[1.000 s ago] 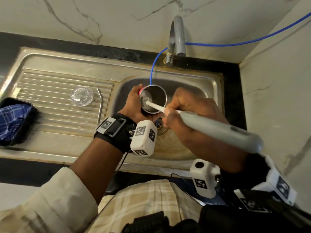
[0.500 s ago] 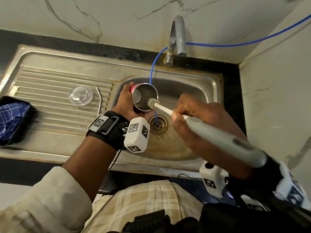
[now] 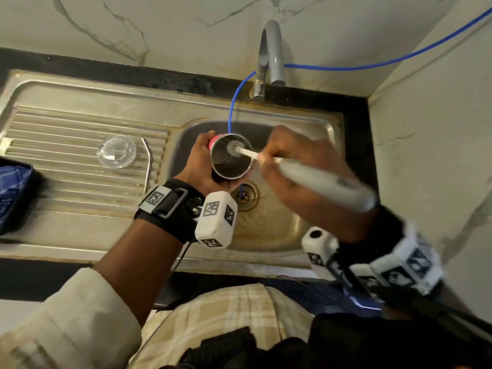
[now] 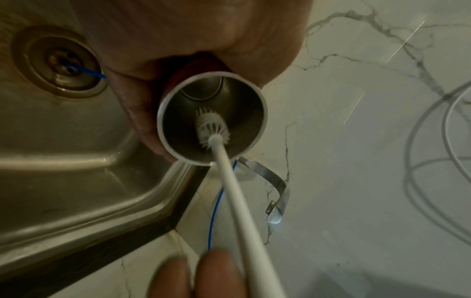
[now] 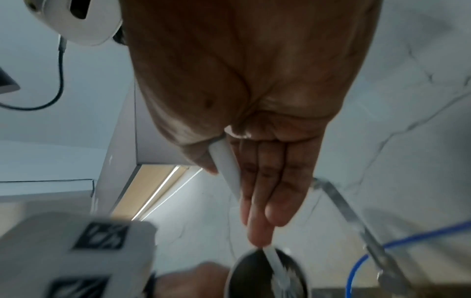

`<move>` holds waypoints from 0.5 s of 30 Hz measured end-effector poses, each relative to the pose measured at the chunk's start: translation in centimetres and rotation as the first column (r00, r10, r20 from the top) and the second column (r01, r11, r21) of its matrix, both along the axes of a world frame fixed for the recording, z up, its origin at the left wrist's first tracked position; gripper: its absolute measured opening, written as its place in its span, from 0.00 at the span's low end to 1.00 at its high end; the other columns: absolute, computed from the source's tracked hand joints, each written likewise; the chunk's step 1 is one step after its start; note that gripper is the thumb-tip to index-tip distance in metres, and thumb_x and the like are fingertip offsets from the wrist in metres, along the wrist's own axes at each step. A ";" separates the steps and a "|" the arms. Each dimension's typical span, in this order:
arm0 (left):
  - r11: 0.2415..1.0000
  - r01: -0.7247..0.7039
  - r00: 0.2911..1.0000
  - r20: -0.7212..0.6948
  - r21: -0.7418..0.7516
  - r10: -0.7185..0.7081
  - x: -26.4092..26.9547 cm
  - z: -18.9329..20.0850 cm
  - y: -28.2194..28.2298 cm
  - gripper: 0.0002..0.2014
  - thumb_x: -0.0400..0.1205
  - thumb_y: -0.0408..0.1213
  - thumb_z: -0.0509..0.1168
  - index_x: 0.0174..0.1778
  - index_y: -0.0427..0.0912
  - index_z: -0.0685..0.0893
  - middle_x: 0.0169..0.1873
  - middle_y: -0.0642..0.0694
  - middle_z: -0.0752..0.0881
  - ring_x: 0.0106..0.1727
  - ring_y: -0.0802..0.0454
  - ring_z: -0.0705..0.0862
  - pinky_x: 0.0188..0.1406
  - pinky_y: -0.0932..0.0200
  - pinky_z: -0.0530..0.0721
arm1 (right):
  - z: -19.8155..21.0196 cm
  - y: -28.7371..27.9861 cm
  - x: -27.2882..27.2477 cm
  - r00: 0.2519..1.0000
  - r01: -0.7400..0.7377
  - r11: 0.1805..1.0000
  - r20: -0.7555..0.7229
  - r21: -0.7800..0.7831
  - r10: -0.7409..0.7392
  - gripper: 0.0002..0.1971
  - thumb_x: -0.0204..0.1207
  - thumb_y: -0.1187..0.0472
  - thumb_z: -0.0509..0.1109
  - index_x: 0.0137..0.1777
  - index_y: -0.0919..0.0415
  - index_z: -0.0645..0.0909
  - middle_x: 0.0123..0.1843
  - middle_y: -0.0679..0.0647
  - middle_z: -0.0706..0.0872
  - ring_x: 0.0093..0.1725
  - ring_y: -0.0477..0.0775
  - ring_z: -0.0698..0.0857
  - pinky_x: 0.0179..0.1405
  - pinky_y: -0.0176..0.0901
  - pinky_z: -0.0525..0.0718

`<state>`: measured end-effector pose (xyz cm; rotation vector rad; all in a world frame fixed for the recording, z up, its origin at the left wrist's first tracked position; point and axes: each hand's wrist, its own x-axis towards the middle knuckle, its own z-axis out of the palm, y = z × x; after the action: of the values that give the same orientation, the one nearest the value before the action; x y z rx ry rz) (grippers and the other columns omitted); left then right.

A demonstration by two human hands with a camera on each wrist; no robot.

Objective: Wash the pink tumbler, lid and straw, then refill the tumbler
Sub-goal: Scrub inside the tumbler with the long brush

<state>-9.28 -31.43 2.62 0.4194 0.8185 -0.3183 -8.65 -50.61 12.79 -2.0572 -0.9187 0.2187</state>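
My left hand [image 3: 205, 169] grips the pink tumbler [image 3: 231, 166] [image 4: 211, 121] [image 5: 265, 276] over the sink basin, its steel mouth tilted toward me. In my right hand [image 3: 292, 169] is a grey-handled bottle brush [image 3: 314, 179] [image 5: 225, 163], held with thumb and fingers along the handle. The white bristle head [image 3: 234, 148] [image 4: 213, 129] is inside the tumbler, near the rim. The clear lid [image 3: 116, 152] lies on the drainboard, and the bent metal straw [image 3: 147, 166] lies just right of it.
The grey tap [image 3: 271, 54] stands behind the steel sink [image 3: 279, 230]; no water runs. A blue tube [image 3: 233, 102] runs from the wall down into the drain [image 3: 244, 195]. A dark tray with blue checked cloth [image 3: 13, 193] sits at far left. Marble walls close the back and right.
The brush came out to the tumbler's rim, then went back inside. My left hand shifted the tumbler slightly left and tilted it; my right hand is blurred with motion.
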 end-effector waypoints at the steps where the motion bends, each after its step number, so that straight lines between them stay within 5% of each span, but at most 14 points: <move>1: 1.000 0.021 1.000 0.013 0.011 -0.021 0.1 0.3 -0.1 0.32 0.87 0.64 0.59 0.60 0.34 0.88 0.47 0.33 0.94 0.41 0.37 0.95 0.37 0.43 0.95 | -0.6 0.4 -0.6 0.998 -0.036 0.999 -0.044 0.029 0.037 0.09 0.89 0.65 0.71 0.47 0.69 0.81 0.33 0.46 0.81 0.31 0.43 0.81 0.33 0.24 0.71; 3: 0.999 0.021 1.000 0.019 0.041 -0.021 0.3 0.4 0.4 0.33 0.87 0.64 0.57 0.58 0.33 0.87 0.44 0.33 0.93 0.39 0.37 0.94 0.35 0.44 0.94 | -1.4 0.2 -1.2 0.985 -0.100 0.992 -0.132 0.074 0.109 0.09 0.89 0.67 0.69 0.47 0.71 0.80 0.33 0.49 0.82 0.31 0.43 0.80 0.34 0.26 0.72; 7: 0.999 -0.029 0.998 -0.052 0.037 0.031 0.0 -0.4 1.0 0.33 0.84 0.65 0.62 0.62 0.34 0.88 0.54 0.34 0.92 0.55 0.38 0.90 0.55 0.45 0.93 | -0.6 -1.0 -0.1 0.998 -0.009 1.000 -0.055 0.015 0.010 0.09 0.87 0.64 0.72 0.43 0.62 0.82 0.31 0.47 0.82 0.30 0.51 0.83 0.30 0.31 0.73; 10: 1.000 0.004 0.999 -0.045 0.021 -0.003 -0.1 -0.2 -0.1 0.33 0.85 0.64 0.63 0.64 0.34 0.88 0.56 0.33 0.93 0.51 0.36 0.93 0.46 0.40 0.95 | -1.0 -0.2 0.1 0.999 0.054 0.998 0.003 0.014 -0.054 0.09 0.87 0.64 0.72 0.44 0.64 0.81 0.33 0.49 0.82 0.33 0.52 0.83 0.31 0.35 0.75; 12: 0.999 0.036 0.999 -0.023 0.031 -0.035 0.1 0.0 -0.4 0.32 0.86 0.64 0.61 0.59 0.35 0.88 0.49 0.34 0.94 0.43 0.36 0.95 0.38 0.43 0.95 | -2.0 0.1 -0.4 0.994 -0.010 0.999 -0.112 0.048 0.016 0.08 0.88 0.65 0.71 0.47 0.66 0.80 0.35 0.54 0.85 0.33 0.54 0.86 0.32 0.47 0.82; 15: 0.999 0.019 0.998 -0.057 0.035 -0.017 -0.2 -0.6 -0.1 0.32 0.85 0.64 0.62 0.61 0.36 0.88 0.49 0.34 0.94 0.49 0.37 0.92 0.44 0.38 0.95 | -2.2 -0.8 0.0 0.991 -0.021 0.999 -0.130 -0.027 0.017 0.09 0.89 0.61 0.71 0.46 0.62 0.81 0.34 0.54 0.87 0.32 0.55 0.88 0.31 0.55 0.83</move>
<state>-9.47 -31.56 2.07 0.4532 0.8772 -0.3339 -8.62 -51.36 10.55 -2.0351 -0.8593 0.3737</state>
